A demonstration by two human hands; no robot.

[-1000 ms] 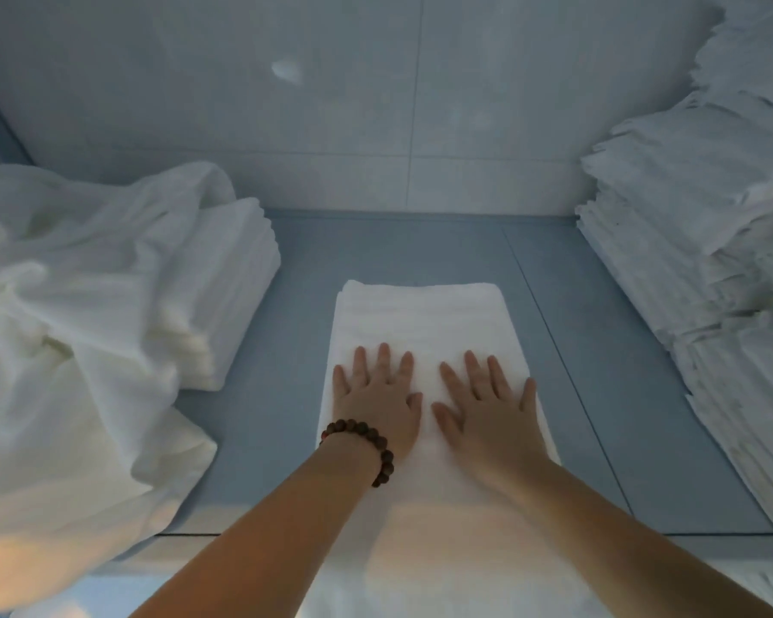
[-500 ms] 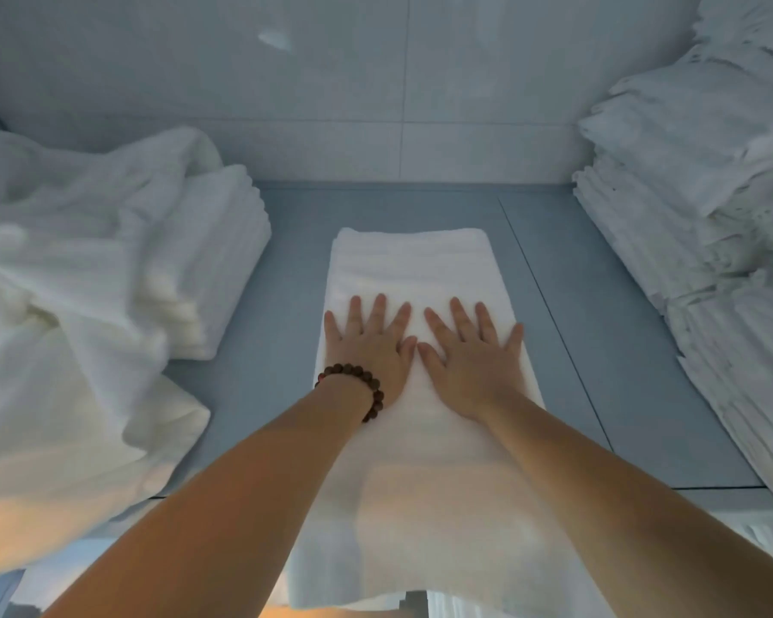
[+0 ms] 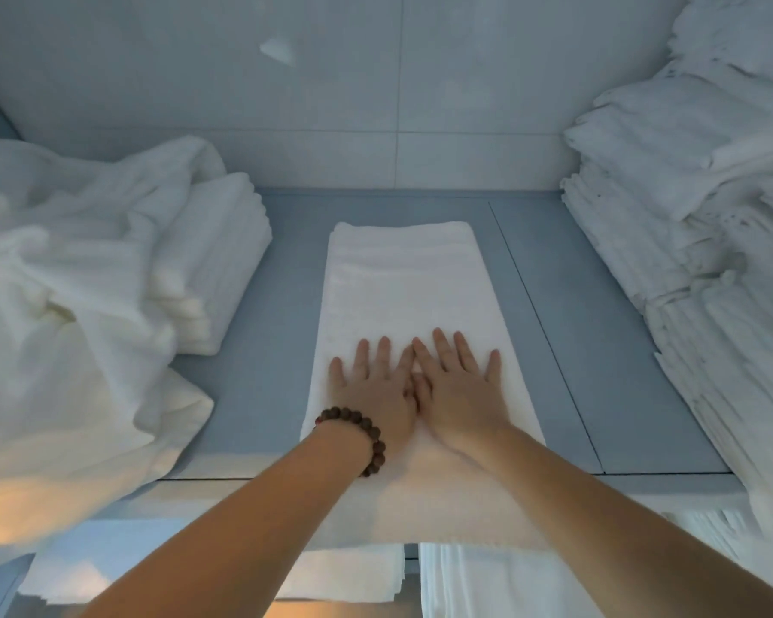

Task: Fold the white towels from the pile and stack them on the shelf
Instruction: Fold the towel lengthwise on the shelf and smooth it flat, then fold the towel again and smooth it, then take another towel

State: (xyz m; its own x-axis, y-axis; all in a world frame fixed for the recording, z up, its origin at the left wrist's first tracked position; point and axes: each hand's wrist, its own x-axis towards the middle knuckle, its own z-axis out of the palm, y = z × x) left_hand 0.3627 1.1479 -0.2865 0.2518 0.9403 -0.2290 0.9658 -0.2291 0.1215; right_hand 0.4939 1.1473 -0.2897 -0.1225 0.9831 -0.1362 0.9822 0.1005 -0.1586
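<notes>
A long folded white towel (image 3: 402, 278) lies lengthwise on the grey-blue shelf (image 3: 599, 332), its near end hanging over the front edge. My left hand (image 3: 376, 390), with a brown bead bracelet at the wrist, presses flat on the towel's middle, fingers spread. My right hand (image 3: 458, 385) lies flat beside it, and its index finger overlaps the left hand's fingers. Neither hand grips anything. A loose pile of white towels (image 3: 54, 305) fills the left side of the shelf.
A small folded stack (image 3: 224, 260) sits beside the loose pile at left. A tall stack of folded white linen (image 3: 706, 243) lines the right side. A tiled wall (image 3: 376, 91) closes the back. More white cloth (image 3: 487, 582) shows below the shelf's front edge.
Both hands have drawn together until they touch at the fingers, still flat on the towel. The view shifted a little, so more of the towel's far end shows.
</notes>
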